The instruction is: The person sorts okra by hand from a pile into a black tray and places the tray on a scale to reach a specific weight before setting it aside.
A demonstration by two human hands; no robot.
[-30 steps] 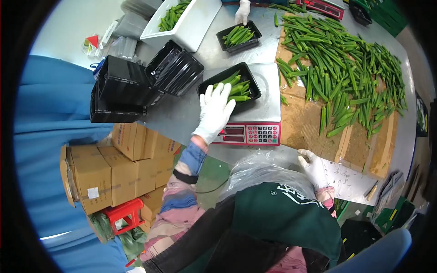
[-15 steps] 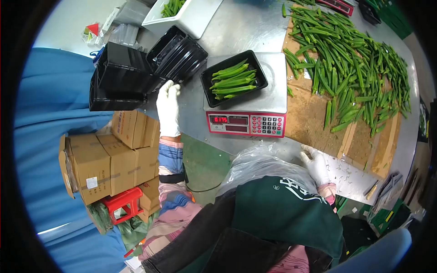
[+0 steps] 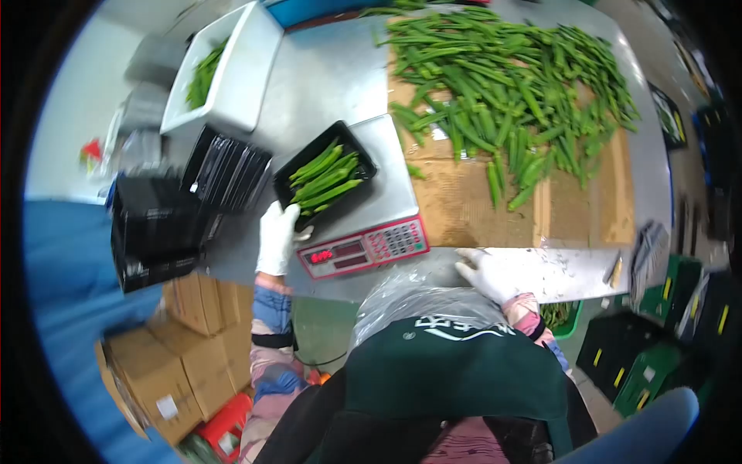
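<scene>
My gloved left hand (image 3: 277,238) is at the near-left corner of a black tray (image 3: 365,147), thumb and fingers spread on either side of it. Whether they press on the rim is hard to tell. Several okra pods (image 3: 325,179) lie in the tray, which rests aslant on a scale (image 3: 363,246) with a red-framed keypad panel; its lit red digits are blurred. My right hand (image 3: 488,277), also gloved, hovers or rests at the table's near edge, thumb apart from the fingers, holding nothing. It is nearest the cardboard (image 3: 464,220).
A large okra heap (image 3: 502,85) covers the cardboard's far part. Stacked black trays (image 3: 228,166) stand left of the scale, before a white bin (image 3: 259,69) holding okra. Cardboard boxes (image 3: 166,356) are at lower left, dark crates (image 3: 626,356) at lower right.
My left hand has moved from the stacked trays to the okra tray on the scale. The view has turned and shifted to the right. My right hand stays by the near edge.
</scene>
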